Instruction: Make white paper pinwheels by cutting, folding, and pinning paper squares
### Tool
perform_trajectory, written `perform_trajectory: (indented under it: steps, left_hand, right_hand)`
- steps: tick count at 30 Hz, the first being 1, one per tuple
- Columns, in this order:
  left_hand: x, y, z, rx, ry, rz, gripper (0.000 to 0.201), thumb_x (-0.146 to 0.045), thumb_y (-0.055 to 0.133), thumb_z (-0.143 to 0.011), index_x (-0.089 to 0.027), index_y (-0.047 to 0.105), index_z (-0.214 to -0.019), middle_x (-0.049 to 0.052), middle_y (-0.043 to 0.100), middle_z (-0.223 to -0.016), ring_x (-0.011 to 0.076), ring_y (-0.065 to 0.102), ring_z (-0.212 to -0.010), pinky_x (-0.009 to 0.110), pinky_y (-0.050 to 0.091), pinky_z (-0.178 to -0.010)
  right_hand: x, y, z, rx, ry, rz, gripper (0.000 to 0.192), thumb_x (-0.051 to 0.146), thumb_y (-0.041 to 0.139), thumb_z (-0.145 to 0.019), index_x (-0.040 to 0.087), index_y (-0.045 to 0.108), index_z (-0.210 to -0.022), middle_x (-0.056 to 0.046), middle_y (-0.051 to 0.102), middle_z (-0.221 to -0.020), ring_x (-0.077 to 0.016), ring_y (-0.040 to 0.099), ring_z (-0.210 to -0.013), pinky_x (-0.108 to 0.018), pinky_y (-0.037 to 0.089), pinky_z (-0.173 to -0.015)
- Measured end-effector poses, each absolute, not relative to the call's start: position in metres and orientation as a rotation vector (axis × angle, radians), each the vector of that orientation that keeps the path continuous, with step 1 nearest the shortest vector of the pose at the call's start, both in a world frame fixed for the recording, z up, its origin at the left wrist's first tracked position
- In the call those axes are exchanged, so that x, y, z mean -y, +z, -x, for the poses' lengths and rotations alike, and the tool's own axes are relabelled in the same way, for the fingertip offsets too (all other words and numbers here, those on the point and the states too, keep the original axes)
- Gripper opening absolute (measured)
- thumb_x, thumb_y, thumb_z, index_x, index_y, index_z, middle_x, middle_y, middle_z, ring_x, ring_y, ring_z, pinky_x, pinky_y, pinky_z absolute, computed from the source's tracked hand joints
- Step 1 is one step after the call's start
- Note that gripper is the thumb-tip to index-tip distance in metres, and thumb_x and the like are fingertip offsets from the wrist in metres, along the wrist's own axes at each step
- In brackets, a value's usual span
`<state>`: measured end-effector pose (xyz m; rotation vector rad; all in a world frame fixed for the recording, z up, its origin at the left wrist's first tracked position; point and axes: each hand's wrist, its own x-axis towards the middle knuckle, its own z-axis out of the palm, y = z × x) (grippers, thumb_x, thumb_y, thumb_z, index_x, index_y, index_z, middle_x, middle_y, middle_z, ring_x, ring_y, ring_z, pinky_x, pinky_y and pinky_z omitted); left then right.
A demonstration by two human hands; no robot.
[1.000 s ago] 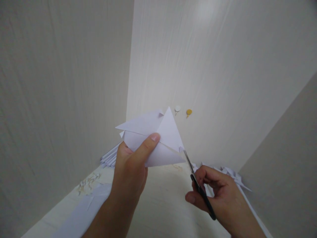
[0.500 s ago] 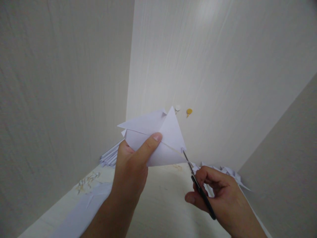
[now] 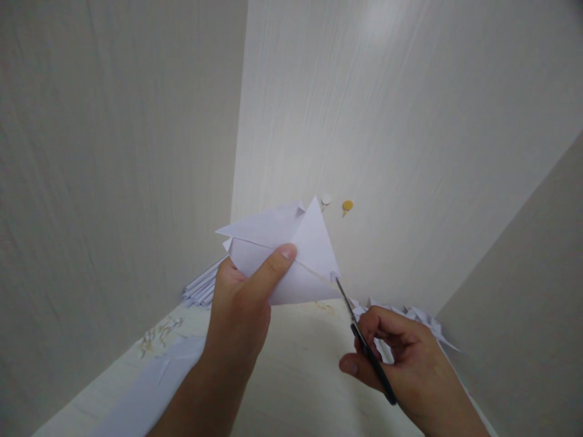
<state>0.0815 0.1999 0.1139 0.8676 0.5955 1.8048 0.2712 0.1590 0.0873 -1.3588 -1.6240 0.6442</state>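
Observation:
My left hand (image 3: 248, 297) pinches a folded white paper piece (image 3: 314, 243), thumb flat on top and the fingers hidden beneath it. The paper has pointed corners and a crease line running across it. My right hand (image 3: 396, 352) grips a pair of scissors (image 3: 367, 349) with black handles. Their narrow blades point up and left, and the tips meet the paper's right-hand corner. Whether the blades are parted cannot be made out. A small flap of paper shows just at the tips.
A stack of folded paper strips (image 3: 200, 285) lies at the back left. Nearer are small loose bits (image 3: 159, 334) and a white sheet (image 3: 150, 388). Folded paper pieces (image 3: 423, 318) lie at the right. A yellow hook (image 3: 347, 206) and a white hook (image 3: 326, 199) are on the back wall.
The paper and the scissors have barely shifted; the paper's right corner looks slightly shorter at the blade tips. Both hands keep their hold.

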Motion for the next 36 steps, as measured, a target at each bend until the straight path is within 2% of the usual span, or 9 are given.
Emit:
perform_trajectory:
  steps: [17, 21, 24, 27, 30, 33, 36]
  left_hand:
    - [-0.201, 0.115, -0.081, -0.61, 1.819, -0.884, 0.051, -0.032, 0.083, -0.073, -0.019, 0.073, -0.121, 0.005, 0.08, -0.097, 0.0263, 0.076, -0.092, 0.032, 0.062, -0.081]
    - [-0.203, 0.114, -0.082, -0.587, 1.846, -0.874, 0.051, -0.031, 0.083, -0.072, -0.017, 0.073, -0.12, 0.007, 0.08, -0.098, 0.0265, 0.076, -0.092, 0.032, 0.062, -0.081]
    - [-0.208, 0.109, -0.08, -0.611, 1.846, -0.897, 0.042, -0.033, 0.084, -0.072, -0.016, 0.077, -0.109, 0.008, 0.08, -0.094, 0.0258, 0.075, -0.086, 0.031, 0.061, -0.076]
    - [-0.212, 0.103, -0.075, -0.686, 1.661, -1.1, 0.028, -0.034, 0.084, -0.072, -0.014, 0.078, -0.091, 0.008, 0.079, -0.084, 0.0236, 0.073, -0.076, 0.029, 0.058, -0.066]
    - [-0.214, 0.101, -0.071, -0.731, 1.298, -1.398, 0.012, -0.027, 0.078, -0.076, -0.016, 0.077, -0.078, 0.003, 0.074, -0.071, 0.017, 0.065, -0.06, 0.024, 0.049, -0.054]
    - [-0.214, 0.1, -0.069, -0.738, 1.059, -1.577, 0.01, -0.023, 0.071, -0.08, -0.017, 0.076, -0.075, 0.001, 0.07, -0.065, 0.0142, 0.059, -0.054, 0.022, 0.041, -0.049]
    - [-0.217, 0.098, -0.07, -0.711, 0.939, -1.674, 0.012, -0.022, 0.066, -0.081, -0.017, 0.077, -0.078, 0.001, 0.069, -0.066, 0.0146, 0.058, -0.055, 0.022, 0.039, -0.049]
  right_hand:
    - [-0.157, 0.087, -0.271, 1.597, 0.659, 1.374, 0.046, 0.041, 0.092, -0.057, 0.02, 0.052, -0.056, 0.006, 0.046, -0.054, -0.0107, 0.04, -0.052, -0.022, 0.036, -0.048]
    - [-0.161, 0.083, -0.279, 1.635, 0.645, 1.383, 0.046, 0.04, 0.093, -0.058, 0.02, 0.052, -0.056, 0.005, 0.048, -0.055, -0.0109, 0.043, -0.053, -0.022, 0.037, -0.05]
    - [-0.166, 0.079, -0.292, 1.542, 0.608, 1.332, 0.039, 0.042, 0.091, -0.066, 0.02, 0.059, -0.062, 0.003, 0.055, -0.058, -0.0121, 0.05, -0.055, -0.023, 0.04, -0.051]
    - [-0.171, 0.077, -0.301, 1.353, 0.558, 1.184, 0.032, 0.043, 0.092, -0.069, 0.02, 0.071, -0.075, -0.003, 0.07, -0.072, -0.0153, 0.061, -0.063, -0.024, 0.049, -0.056]
    - [-0.173, 0.076, -0.301, 1.227, 0.516, 1.054, 0.035, 0.037, 0.096, -0.063, 0.021, 0.075, -0.086, -0.007, 0.079, -0.09, -0.0175, 0.068, -0.069, -0.027, 0.056, -0.061]
    - [-0.171, 0.077, -0.297, 1.124, 0.52, 0.943, 0.037, 0.033, 0.097, -0.062, 0.022, 0.074, -0.09, -0.007, 0.081, -0.093, -0.0199, 0.073, -0.074, -0.031, 0.061, -0.067]
    - [-0.169, 0.079, -0.292, 1.149, 0.531, 0.908, 0.034, 0.026, 0.097, -0.063, 0.023, 0.073, -0.086, -0.005, 0.081, -0.088, -0.0179, 0.074, -0.073, -0.027, 0.061, -0.067]
